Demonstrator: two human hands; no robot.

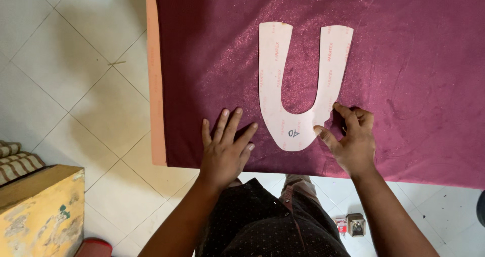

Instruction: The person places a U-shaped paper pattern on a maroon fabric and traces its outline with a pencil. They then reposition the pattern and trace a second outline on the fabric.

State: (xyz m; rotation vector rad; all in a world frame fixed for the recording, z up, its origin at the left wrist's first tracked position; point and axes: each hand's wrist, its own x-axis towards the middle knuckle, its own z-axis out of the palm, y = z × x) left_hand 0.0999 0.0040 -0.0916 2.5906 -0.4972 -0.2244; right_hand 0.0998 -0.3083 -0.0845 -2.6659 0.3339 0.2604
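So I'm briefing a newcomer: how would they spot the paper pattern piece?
Find the maroon velvet cloth spread over the table. Near its front edge, between the left hand and right hand, lies the pale pink U-shaped paper pattern, the only light, stiff shape on the dark fabric.

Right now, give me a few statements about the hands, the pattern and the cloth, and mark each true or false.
1. The U-shaped paper pattern lies on maroon cloth. True.
2. The left hand rests flat on the cloth, beside the pattern. True.
3. The right hand holds scissors. False: it holds nothing; its fingertips touch the pattern's edge.
4. The pattern's open end points toward the person. False: the two arms point away, the rounded end is nearest.
5. The floor is tiled. True.
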